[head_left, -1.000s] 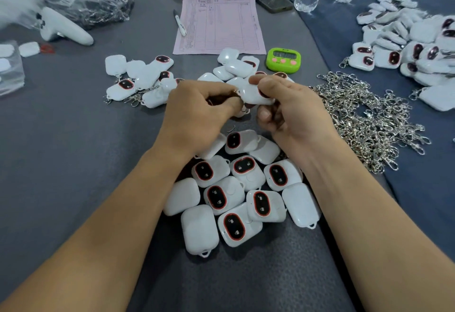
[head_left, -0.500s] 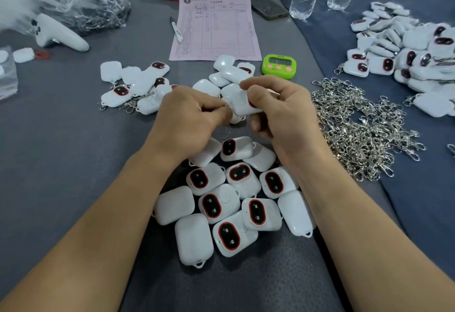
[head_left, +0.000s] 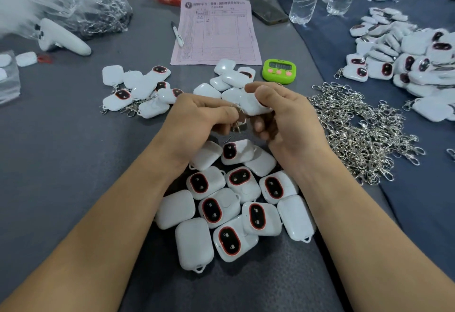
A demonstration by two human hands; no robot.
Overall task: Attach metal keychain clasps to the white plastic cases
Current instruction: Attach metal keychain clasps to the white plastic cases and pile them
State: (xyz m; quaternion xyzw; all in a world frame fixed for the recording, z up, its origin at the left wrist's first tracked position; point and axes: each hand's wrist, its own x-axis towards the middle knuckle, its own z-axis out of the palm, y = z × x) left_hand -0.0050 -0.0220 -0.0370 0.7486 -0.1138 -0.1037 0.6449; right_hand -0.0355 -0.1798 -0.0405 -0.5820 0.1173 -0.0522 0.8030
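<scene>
Nearest: a heap of white cases [head_left: 221,208] lies on the grey table [head_left: 61,164] between the 2 forearms. Several show a small corner loop, and no clasp is visible on any of them.

Just beyond the heap, both hands are raised at the midline.
- Right hand [head_left: 293,119]: fingers and thumb are curled round 1 held case [head_left: 250,107], thumb on top.
- Left hand [head_left: 197,119]: clenched, thumb and forefinger pinching a metal clasp [head_left: 236,114]. Part of the metal hangs below the fingers.

Key relation: the held case sits immediately right of the clasp. Its long axis runs roughly left to right, tilted, with the lower-left end aimed at the left fingertips. The case's loop is hidden by fingers, so I cannot tell whether the ring has entered it.

Judgement: the coming move is a short feed of the ring rightward into that near end. The left hand does the travel while the right hand steadies the case.

Further out:
- The loose clasp pile [head_left: 362,134] lies right of the right hand, so that hand is nearer for resupply.
- A group of clasped cases [head_left: 140,95] lies far left.
- Beyond these are a green timer [head_left: 279,70] and a pink form [head_left: 216,33].
</scene>
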